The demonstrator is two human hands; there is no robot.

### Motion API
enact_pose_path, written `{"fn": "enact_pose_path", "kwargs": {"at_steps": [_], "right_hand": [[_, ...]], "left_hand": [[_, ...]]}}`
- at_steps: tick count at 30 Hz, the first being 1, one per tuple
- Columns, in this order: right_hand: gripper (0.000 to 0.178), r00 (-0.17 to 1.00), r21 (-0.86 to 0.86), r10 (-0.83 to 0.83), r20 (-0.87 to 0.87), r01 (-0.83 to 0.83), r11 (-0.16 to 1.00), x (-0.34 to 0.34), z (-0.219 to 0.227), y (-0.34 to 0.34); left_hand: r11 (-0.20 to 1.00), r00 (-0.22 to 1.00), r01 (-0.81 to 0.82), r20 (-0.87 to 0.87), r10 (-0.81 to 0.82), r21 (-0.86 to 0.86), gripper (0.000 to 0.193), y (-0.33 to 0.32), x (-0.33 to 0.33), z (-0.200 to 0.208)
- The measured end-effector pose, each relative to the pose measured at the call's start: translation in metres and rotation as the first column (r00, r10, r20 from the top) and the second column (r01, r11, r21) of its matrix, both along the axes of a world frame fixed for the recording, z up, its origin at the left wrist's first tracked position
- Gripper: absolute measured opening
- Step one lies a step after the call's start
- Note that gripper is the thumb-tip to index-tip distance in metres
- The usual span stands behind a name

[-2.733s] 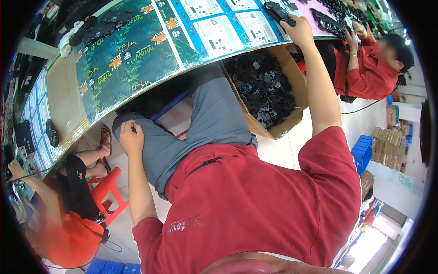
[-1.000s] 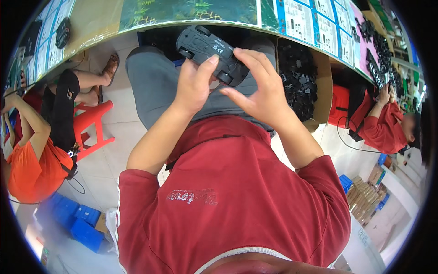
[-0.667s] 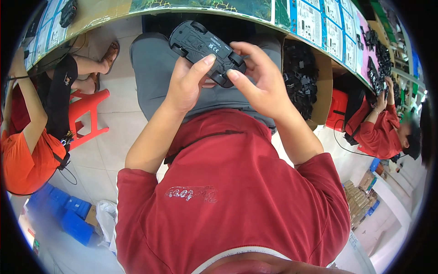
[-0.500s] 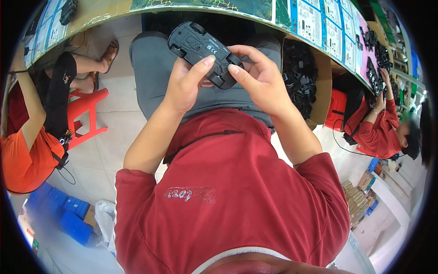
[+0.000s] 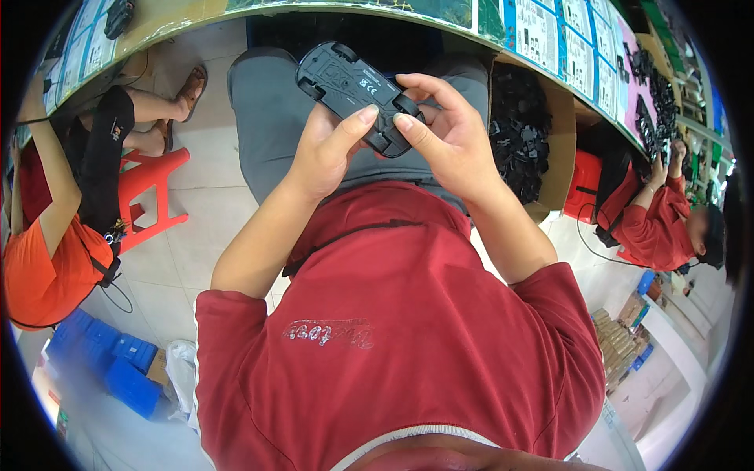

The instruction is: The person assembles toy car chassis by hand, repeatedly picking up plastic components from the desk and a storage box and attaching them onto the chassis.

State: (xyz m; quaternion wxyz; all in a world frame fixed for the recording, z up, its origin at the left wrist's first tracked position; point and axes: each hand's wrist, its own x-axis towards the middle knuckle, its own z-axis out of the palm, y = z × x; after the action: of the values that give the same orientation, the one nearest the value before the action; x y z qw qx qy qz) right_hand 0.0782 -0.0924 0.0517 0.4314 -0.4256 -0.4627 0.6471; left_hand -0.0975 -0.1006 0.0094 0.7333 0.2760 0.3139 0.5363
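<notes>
A black toy car (image 5: 345,82) is held over my lap, its underside with the wheels facing up and tilted so one end points to the upper left. My left hand (image 5: 330,149) grips its near side, thumb pressed on the underside. On the other side, my right hand (image 5: 449,137) holds the lower right end, thumb lying near a wheel and index finger curled round the far side. The car's top and most of the fingers beneath it are hidden.
A workbench (image 5: 440,14) with printed sheets runs along the top. Right of my legs stands a cardboard box (image 5: 556,149) of small black parts (image 5: 518,133). A red stool (image 5: 153,196) and a person in orange (image 5: 59,267) are at left; a person in red (image 5: 652,228) works at right.
The toy car and both hands have shifted slightly right and down in the picture; the grip looks the same. At right, the co-worker's hands have moved at the bench.
</notes>
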Motion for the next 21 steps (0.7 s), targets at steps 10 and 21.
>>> {"fn": "enact_pose_path", "kwargs": {"at_steps": [10,21], "right_hand": [[0.028,0.715,0.709,-0.348,0.606,-0.287,0.645,0.021,0.022,0.028],[0.020,0.384,0.838,-0.749,0.541,-0.175,0.516,0.092,-0.041,0.157]], "left_hand": [[0.973,0.952,-0.232,-0.201,0.231,0.015,0.036,0.022,-0.037,-0.019],[0.930,0.925,-0.365,-0.095,0.367,0.035,0.036,0.044,-0.113,0.002]]}}
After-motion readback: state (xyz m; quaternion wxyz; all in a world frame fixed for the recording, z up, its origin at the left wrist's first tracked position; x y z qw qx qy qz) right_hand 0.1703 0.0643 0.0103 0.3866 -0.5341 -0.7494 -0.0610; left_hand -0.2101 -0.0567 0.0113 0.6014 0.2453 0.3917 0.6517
